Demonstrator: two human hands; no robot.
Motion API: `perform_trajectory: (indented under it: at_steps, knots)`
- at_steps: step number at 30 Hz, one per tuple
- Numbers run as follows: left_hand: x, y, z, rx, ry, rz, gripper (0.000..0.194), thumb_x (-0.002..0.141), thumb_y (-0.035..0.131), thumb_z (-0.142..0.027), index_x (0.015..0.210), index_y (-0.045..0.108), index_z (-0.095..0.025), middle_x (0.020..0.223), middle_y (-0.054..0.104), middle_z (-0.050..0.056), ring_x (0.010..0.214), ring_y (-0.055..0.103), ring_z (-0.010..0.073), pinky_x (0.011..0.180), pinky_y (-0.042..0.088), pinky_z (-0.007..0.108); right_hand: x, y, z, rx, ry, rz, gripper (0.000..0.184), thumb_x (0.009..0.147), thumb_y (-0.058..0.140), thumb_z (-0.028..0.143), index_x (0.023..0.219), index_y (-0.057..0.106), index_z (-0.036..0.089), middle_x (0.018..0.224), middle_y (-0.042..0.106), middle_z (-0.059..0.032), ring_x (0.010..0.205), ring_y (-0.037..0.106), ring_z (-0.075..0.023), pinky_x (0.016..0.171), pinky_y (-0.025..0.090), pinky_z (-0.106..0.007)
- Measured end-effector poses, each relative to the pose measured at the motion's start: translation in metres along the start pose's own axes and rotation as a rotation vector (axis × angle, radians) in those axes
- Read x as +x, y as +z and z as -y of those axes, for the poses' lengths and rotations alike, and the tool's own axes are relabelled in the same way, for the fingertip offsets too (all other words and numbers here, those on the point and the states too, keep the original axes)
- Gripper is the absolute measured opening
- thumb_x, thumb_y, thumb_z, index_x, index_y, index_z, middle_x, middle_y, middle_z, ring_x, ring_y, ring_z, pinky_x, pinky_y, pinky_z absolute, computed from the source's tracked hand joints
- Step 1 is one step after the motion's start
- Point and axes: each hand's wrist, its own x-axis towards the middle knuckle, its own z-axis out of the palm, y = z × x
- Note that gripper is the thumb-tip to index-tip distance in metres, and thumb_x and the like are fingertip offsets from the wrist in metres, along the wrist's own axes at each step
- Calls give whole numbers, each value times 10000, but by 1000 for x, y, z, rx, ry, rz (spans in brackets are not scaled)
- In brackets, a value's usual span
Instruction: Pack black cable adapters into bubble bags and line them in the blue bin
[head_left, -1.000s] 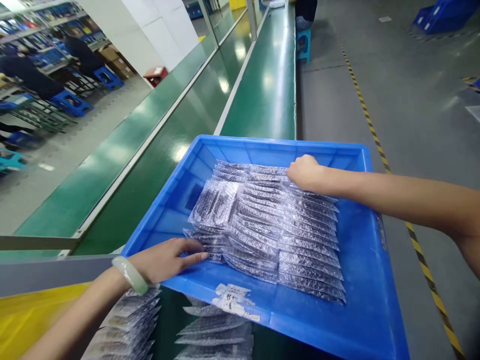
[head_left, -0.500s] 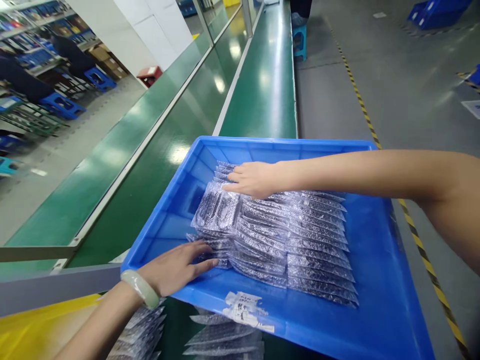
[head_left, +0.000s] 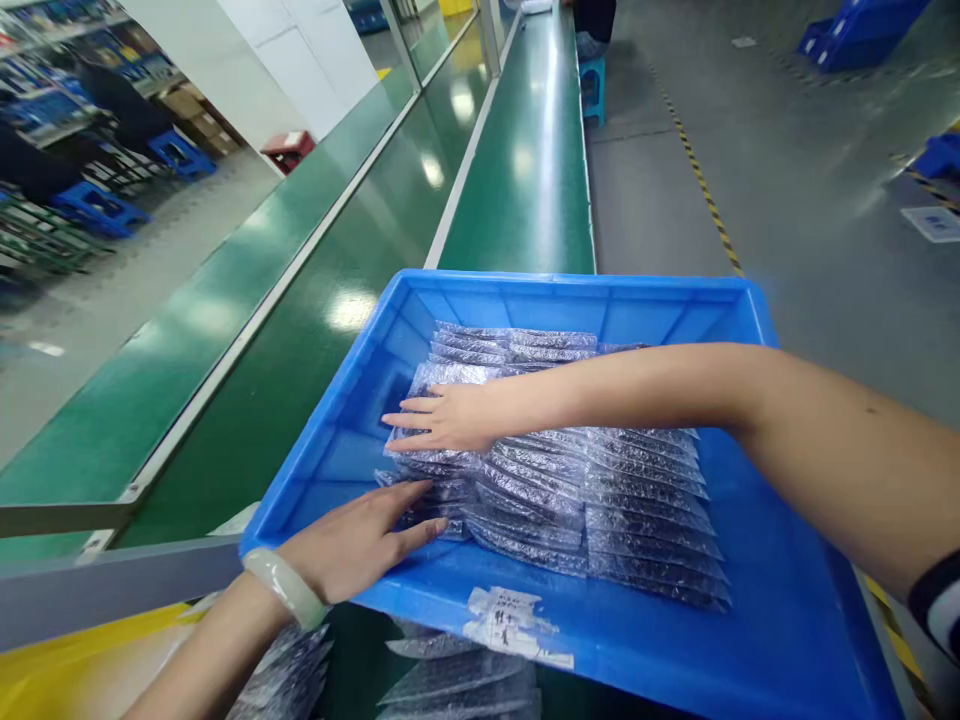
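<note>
1. Now the right hand (head_left: 442, 418) lies flat, fingers spread, on the bubble-wrap packets (head_left: 570, 480) inside the blue tray (head_left: 675, 312); it grips nothing.
2. Left hand (head_left: 360, 540), also flat and open, touches the near end of the packets.
3. Better to press evenly: the packets look slippery, soft, thin and overlapping.

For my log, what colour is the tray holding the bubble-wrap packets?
Blue tray, seen in the head view.
</note>
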Motion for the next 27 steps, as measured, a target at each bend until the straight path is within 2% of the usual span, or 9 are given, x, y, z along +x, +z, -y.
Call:
perform_trajectory:
  at_steps: [2, 4, 7, 10, 13, 17, 22, 24, 27]
  knots:
    - [0, -1, -1, 5, -8, 16, 861, 807, 276, -693, 1398, 422, -83, 1418, 446, 106, 1310, 418, 311, 1126, 302, 447, 22, 5, -3, 20, 22, 144, 1048, 711, 742, 262, 1514, 74, 181, 1571, 59, -146, 1407, 180, -360, 1042, 385, -484]
    - [0, -1, -2, 10, -22, 34, 870, 815, 261, -688, 1417, 386, -73, 1440, 418, 110, 1327, 395, 304, 1139, 276, 446, 35, 5, -4, 37, 31, 184, 1027, 715, 735, 306, 1508, 98, 172, 1543, 167, -161, 1363, 259, -365, 995, 415, -495]
    - [0, 1, 0, 33, -43, 31, 882, 827, 246, -684, 1456, 302, -69, 1484, 346, 116, 1370, 325, 296, 1157, 232, 449, 36, -1, -5, 1, 38, 68, 762, 803, 638, 232, 1457, 258, 145, 1422, 378, -157, 1246, 405, -307, 905, 462, -445]
    - [1, 4, 4, 77, -15, -38, 868, 832, 265, -667, 1453, 305, -62, 1498, 315, 143, 1396, 256, 318, 1149, 236, 478, 26, -7, -11, -57, 43, -13, 510, 837, 588, 172, 1326, 444, 143, 1342, 457, -139, 1195, 442, -273, 901, 457, -425]
    - [3, 4, 5, 83, 32, -116, 818, 825, 345, -655, 1422, 386, -97, 1505, 300, 146, 1384, 266, 358, 1114, 287, 528, 23, -7, -18, -60, 45, -1, 453, 823, 615, 199, 1257, 493, 157, 1303, 478, -138, 1178, 447, -279, 892, 453, -421]
    - [4, 1, 2, 59, 49, -44, 785, 828, 388, -633, 1419, 397, -116, 1502, 293, 133, 1383, 269, 352, 1130, 248, 541, 21, -12, -28, -32, 52, -103, 413, 794, 596, 135, 1193, 491, 132, 1220, 513, -135, 1104, 470, -267, 823, 459, -386]
    - [4, -2, 1, 49, 17, 50, 854, 825, 321, -673, 1464, 300, -108, 1514, 270, 104, 1406, 217, 315, 1168, 165, 494, -28, -47, -43, 51, 180, -438, 282, 779, 483, 92, 1060, 465, 119, 1031, 527, -108, 957, 463, -241, 805, 407, -366]
    - [7, -3, 1, 48, 40, 25, 870, 821, 288, -695, 1471, 284, -116, 1516, 273, 94, 1408, 216, 310, 1164, 181, 496, -60, -61, -42, 79, 206, -533, 278, 751, 465, 73, 1022, 442, 130, 999, 507, -91, 926, 447, -223, 822, 385, -360]
    - [17, -7, 2, 113, 94, -88, 886, 817, 277, -691, 1472, 269, -94, 1534, 230, 101, 1415, 203, 308, 1158, 203, 499, -103, -67, -27, 119, 212, -564, 257, 741, 447, 83, 990, 421, 140, 975, 484, -82, 890, 419, -202, 816, 367, -344]
